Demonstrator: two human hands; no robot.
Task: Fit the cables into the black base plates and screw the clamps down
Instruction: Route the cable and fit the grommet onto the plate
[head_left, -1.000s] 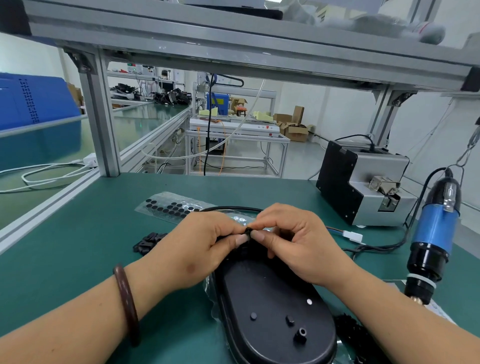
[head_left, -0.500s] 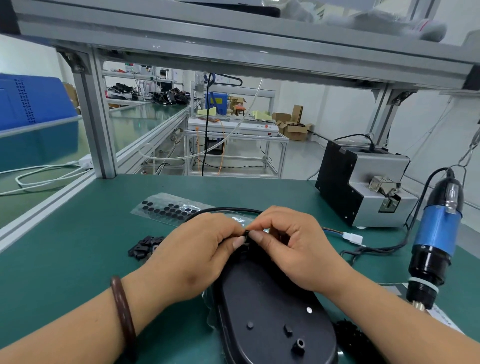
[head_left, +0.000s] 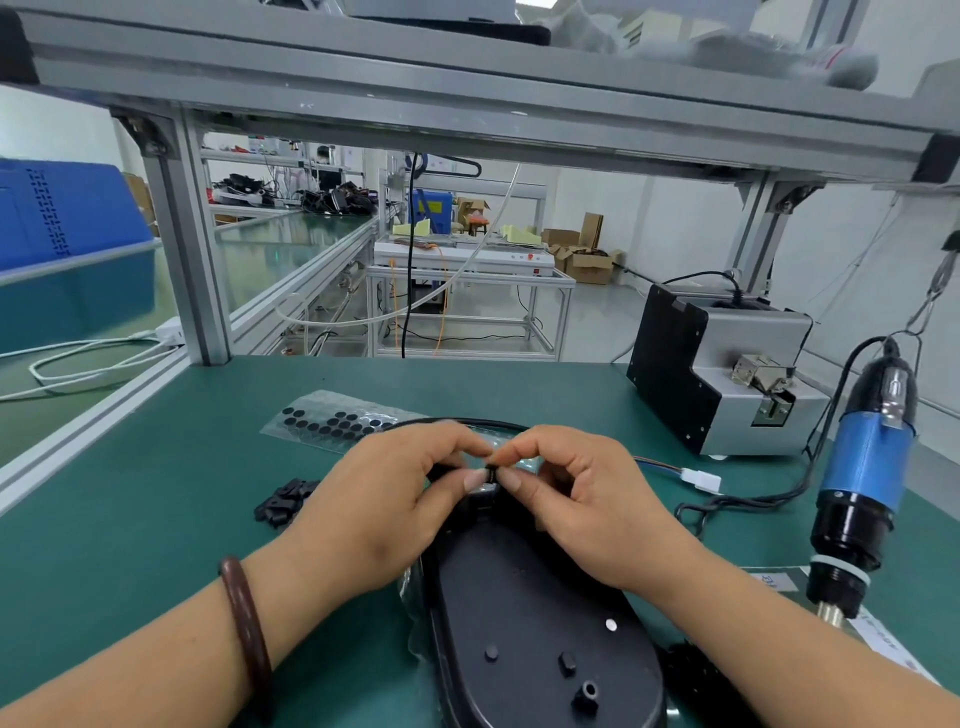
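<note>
Both hands meet over the far end of the black base plate (head_left: 524, 613), which lies flat on the green bench mat (head_left: 156, 519) close to the near edge. The left hand (head_left: 384, 514) and right hand (head_left: 587, 499) each pinch thumb against forefinger on a small black piece (head_left: 490, 472) at the plate's far tip; the remaining fingers curl loosely. A black cable (head_left: 467, 422) arcs just behind the knuckles, its far end hidden by the hands.

Left of the plate the mat is open up to the aluminium rail (head_left: 88, 426), save for a small heap of black clamps (head_left: 285, 501) near the left wrist and a clear sheet of black dots (head_left: 332, 422) beyond the left hand. To the right the room is tighter: a white plug (head_left: 701, 479) on coloured wires lies near the right hand, a grey and black box (head_left: 722, 374) stands behind it, and a blue and black electric screwdriver (head_left: 862, 483) hangs tip-down at the right edge. An aluminium shelf frame (head_left: 467, 104) spans overhead. Beyond it stand more benches, a blue bin (head_left: 67, 208) and cardboard boxes (head_left: 587, 260) against a white wall.
</note>
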